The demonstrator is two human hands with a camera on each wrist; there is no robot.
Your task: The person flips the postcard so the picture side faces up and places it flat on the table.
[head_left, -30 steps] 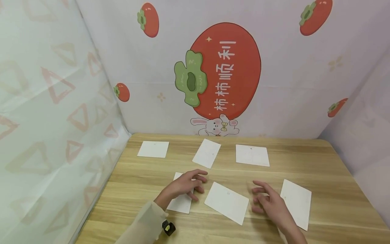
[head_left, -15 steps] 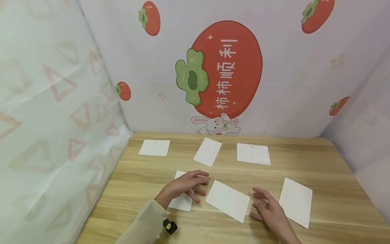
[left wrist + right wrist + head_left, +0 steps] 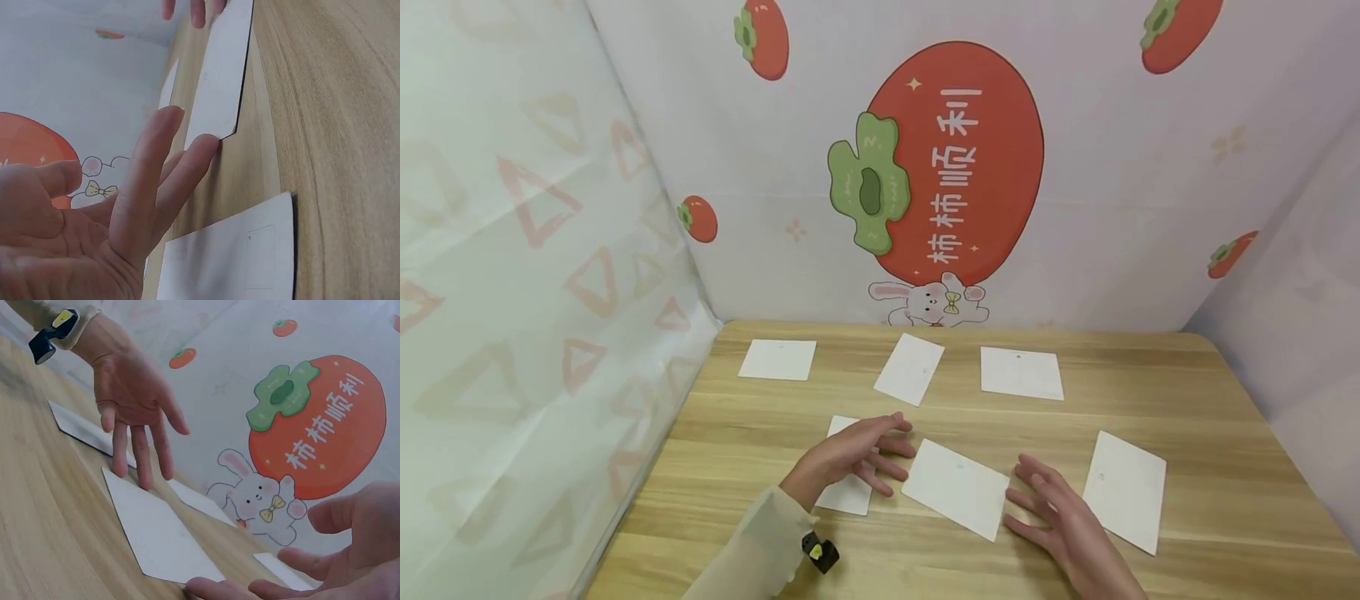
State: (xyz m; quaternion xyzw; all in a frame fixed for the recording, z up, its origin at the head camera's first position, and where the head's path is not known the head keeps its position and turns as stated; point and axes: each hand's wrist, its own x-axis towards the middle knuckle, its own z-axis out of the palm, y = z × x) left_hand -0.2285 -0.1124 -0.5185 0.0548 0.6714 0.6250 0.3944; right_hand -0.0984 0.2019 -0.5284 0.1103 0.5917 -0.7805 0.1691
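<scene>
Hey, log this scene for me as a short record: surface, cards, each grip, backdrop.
Surface: wood-grain table
Far row: far-left card, far-middle card, far-right card
Near row: near-left card, near-centre card, near-right card
Card colour: white, faint marks too small to read
Left grip: relaxed over near-left card, fingertips by near-centre card's left edge
Right grip: relaxed, fingertips by that card's right edge
Contact: unclear
Backdrop: fruit print, rabbit print

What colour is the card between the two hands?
The card is white on top, seen best in the head view.
</scene>
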